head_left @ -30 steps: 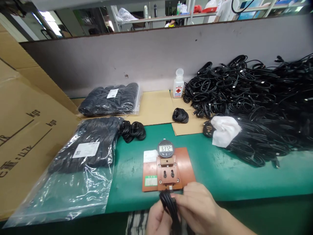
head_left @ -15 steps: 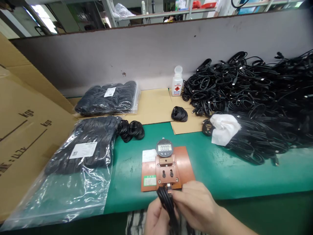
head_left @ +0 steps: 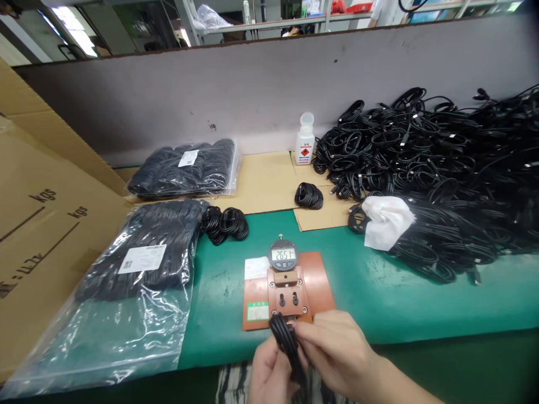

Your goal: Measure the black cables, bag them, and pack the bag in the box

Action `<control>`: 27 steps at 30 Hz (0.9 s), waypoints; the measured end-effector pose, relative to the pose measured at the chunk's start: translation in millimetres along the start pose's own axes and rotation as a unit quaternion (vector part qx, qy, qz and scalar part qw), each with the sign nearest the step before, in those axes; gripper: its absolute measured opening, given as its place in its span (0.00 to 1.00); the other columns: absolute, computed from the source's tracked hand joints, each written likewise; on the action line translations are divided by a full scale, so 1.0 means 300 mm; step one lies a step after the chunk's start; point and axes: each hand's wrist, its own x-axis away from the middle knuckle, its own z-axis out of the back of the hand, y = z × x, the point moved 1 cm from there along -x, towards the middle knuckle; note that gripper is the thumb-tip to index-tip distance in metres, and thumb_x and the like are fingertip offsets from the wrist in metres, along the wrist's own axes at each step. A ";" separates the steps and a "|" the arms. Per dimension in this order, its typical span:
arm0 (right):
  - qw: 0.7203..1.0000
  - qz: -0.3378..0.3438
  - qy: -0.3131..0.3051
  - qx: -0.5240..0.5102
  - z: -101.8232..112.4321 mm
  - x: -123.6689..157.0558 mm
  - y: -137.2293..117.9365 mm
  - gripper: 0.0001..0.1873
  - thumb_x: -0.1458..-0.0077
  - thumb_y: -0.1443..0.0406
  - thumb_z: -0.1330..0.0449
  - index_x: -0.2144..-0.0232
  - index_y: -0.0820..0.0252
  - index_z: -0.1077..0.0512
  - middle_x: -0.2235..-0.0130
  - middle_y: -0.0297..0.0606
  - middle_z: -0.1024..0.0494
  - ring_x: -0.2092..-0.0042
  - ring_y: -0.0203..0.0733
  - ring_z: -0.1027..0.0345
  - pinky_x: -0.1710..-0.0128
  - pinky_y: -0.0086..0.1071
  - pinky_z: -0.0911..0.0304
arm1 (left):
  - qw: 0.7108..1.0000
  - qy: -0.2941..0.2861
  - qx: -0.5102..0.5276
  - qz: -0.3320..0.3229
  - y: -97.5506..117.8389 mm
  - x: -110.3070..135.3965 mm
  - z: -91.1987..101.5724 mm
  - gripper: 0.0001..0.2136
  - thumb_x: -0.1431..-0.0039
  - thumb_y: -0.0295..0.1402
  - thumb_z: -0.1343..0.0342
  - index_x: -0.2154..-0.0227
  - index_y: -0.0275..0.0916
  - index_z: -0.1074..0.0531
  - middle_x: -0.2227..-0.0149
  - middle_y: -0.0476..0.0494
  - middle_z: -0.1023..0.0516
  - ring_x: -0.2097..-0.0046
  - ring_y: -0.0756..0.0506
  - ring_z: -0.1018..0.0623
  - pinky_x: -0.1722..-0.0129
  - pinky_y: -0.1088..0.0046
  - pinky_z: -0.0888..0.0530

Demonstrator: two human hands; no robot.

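A coiled black cable is gripped by both hands at the near edge of the bench. My left hand is closed around the coil. With pinched fingers, my right hand holds the cable's connector end against the front of a brown gauge fixture. The connector tip is hidden at the fixture's front edge. On top of the fixture, a round digital dial gauge reads about 2.651.
A large heap of black cables covers the right side, with a white cloth on it. A white bottle stands behind. Bagged cable coils, loose coils and a cardboard box occupy the left.
The gauge reading has gone from 0.000 to about 2.651. Both hands have moved slightly forward with the cable, and its metal plug tip has slipped out of sight into the fixture.
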 end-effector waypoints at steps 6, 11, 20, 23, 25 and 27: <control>1.000 -0.003 0.012 0.004 -0.004 0.010 0.003 0.11 0.36 0.75 0.48 0.53 0.66 0.31 0.75 0.36 0.25 0.78 0.36 0.39 0.77 0.31 0.46 | 1.000 -0.012 -0.008 0.007 0.018 0.003 -0.008 0.31 0.73 0.59 0.29 0.83 0.32 0.30 0.83 0.53 0.37 0.78 0.55 0.40 0.77 0.81 0.45; 1.000 -0.007 0.012 -0.006 -0.005 0.010 0.001 0.12 0.36 0.75 0.48 0.52 0.65 0.31 0.75 0.35 0.24 0.77 0.37 0.38 0.76 0.31 0.45 | 1.000 -0.020 -0.010 0.005 0.020 -0.001 -0.007 0.31 0.72 0.59 0.29 0.83 0.32 0.29 0.83 0.53 0.37 0.79 0.56 0.40 0.78 0.81 0.46; 1.000 -0.014 -0.001 0.001 -0.002 0.005 0.004 0.12 0.37 0.75 0.48 0.54 0.65 0.29 0.75 0.35 0.25 0.78 0.37 0.38 0.77 0.32 0.45 | 1.000 -0.019 -0.001 0.012 0.028 0.006 -0.017 0.31 0.74 0.59 0.28 0.83 0.32 0.28 0.83 0.52 0.35 0.79 0.56 0.40 0.78 0.81 0.46; 1.000 -0.013 0.004 0.001 -0.001 0.001 0.000 0.11 0.37 0.75 0.48 0.55 0.65 0.29 0.75 0.34 0.25 0.78 0.37 0.38 0.77 0.32 0.44 | 1.000 -0.019 -0.002 0.012 0.030 0.007 -0.018 0.31 0.74 0.58 0.28 0.82 0.32 0.28 0.83 0.52 0.35 0.79 0.55 0.39 0.78 0.81 0.46; 1.000 -0.011 0.010 -0.003 -0.002 -0.001 -0.001 0.12 0.37 0.75 0.48 0.55 0.65 0.29 0.75 0.34 0.25 0.78 0.37 0.37 0.77 0.31 0.44 | 1.000 -0.020 -0.003 0.012 0.030 0.006 -0.015 0.31 0.74 0.58 0.28 0.83 0.32 0.28 0.83 0.52 0.35 0.79 0.55 0.39 0.77 0.81 0.46; 1.000 -0.011 0.009 -0.003 -0.003 -0.001 -0.002 0.12 0.37 0.75 0.48 0.54 0.64 0.30 0.75 0.34 0.25 0.78 0.37 0.36 0.77 0.31 0.43 | 1.000 -0.021 -0.005 0.011 0.027 0.004 -0.010 0.31 0.73 0.58 0.29 0.83 0.31 0.29 0.83 0.51 0.34 0.79 0.55 0.38 0.77 0.81 0.46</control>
